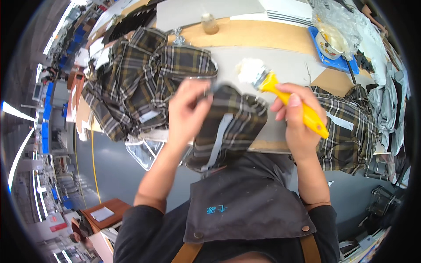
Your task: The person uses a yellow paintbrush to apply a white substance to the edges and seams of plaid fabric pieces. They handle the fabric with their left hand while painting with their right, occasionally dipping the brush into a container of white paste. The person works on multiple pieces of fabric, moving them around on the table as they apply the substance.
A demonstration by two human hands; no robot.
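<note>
Yellow-handled flat brush with white bristles [271, 83] sits in our right hand [299, 128], its fingers wrapped round the handle, the bristles pointing away from us over the table [272, 33]. Our left hand [186, 111] is half curled, thumb near fingertips; blur keeps us from telling whether it pinches the dark plaid cloth piece [243, 116] between our hands. A rumpled plaid cloth heap [136, 79] lies to our left.

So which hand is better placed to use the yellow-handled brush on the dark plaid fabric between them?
Probably the right hand: it already grips the yellow-handled brush, pointing forward-left. The left hand, blurred, is near the dark plaid fabric's upper edge, without a brush.
</note>
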